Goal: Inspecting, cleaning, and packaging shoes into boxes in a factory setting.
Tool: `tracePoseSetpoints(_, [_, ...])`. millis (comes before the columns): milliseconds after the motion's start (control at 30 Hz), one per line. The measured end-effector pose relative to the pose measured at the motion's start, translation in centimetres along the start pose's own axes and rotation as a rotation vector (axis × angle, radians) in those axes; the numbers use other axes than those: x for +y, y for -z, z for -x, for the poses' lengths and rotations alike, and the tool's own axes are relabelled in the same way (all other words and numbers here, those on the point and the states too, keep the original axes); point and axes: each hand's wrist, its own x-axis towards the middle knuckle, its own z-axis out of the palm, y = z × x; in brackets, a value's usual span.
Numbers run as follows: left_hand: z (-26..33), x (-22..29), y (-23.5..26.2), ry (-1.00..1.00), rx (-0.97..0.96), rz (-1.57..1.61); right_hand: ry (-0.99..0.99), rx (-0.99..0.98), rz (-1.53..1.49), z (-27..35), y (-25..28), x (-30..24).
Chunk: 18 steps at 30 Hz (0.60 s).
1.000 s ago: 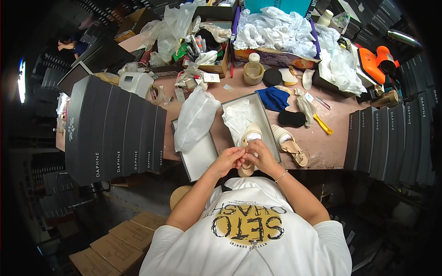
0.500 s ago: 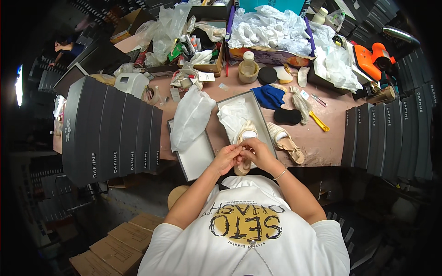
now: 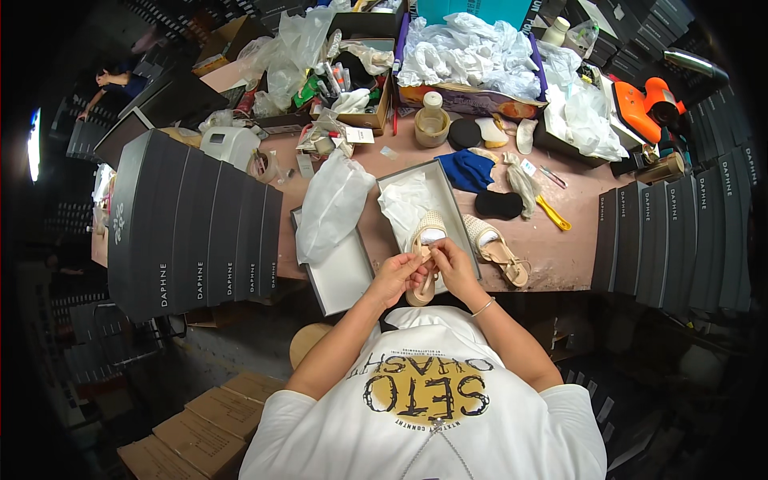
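Note:
A beige woven sandal (image 3: 433, 222) with a white filling in its toe rests over the near part of an open shoe box (image 3: 457, 210). Above its heel part, my left hand (image 3: 397, 276) is closed in a pinch on a thin beige strap. My right hand (image 3: 455, 269) pinches the same strap from the other side, fingertips close to the left ones. The fingers partly hide the strap's end. The matching sandal (image 3: 498, 250) lies on the table just right of the box, its strap loose. White tissue paper (image 3: 406, 202) fills the box's far left part.
The box lid (image 3: 340, 284) lies at left under a white plastic sheet (image 3: 332, 210). Dark shoe boxes stand in rows at left (image 3: 188, 232) and right (image 3: 672, 232). Beyond are a blue cloth (image 3: 468, 170), a black pad (image 3: 498, 205), a yellow-handled tool (image 3: 554, 212) and a jar (image 3: 432, 124).
My fingertips have drawn slightly apart, and more of the beige strap shows between them. My right hand has shifted a little to the right. Both sandals and the box stay put.

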Motion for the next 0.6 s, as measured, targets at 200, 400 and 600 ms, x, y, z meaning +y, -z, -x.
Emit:
tracePoseSetpoints(200, [0.2,-0.1,-0.8,-0.023,0.002,0.011,-0.268,0.091,-0.571,0.4,-0.6,1.0])
tracePoseSetpoints(400, [0.5,-0.2,-1.0,-0.067,0.003,0.007,-0.287,0.074,-0.556,0.5,-0.3,0.1])
tracePoseSetpoints(600, [1.0,-0.4,-0.8,-0.134,0.036,-0.110,-0.195,-0.045,-0.464,0.5,0.4,0.0])
